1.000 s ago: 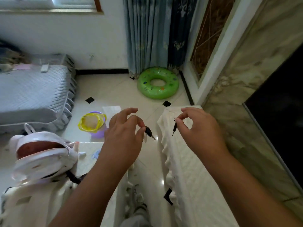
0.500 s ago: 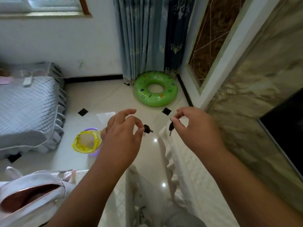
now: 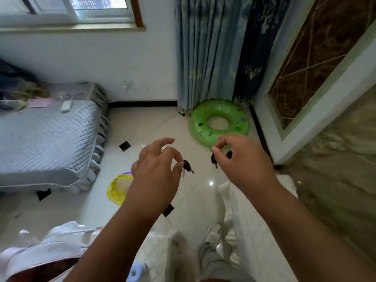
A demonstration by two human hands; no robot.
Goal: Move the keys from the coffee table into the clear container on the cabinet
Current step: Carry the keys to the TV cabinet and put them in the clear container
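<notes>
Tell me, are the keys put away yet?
Not yet. Pickup looks done: the left hand pinches one black key and the right hand pinches a second key, both over the floor. Left: dropping them into the clear container, which is not in view.

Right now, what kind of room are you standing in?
Probably a room in someone's home, maybe a bedroom or living room: a grey quilted bed or sofa, long blue curtains beside a window, and a green swim ring on the tiled floor.
</notes>
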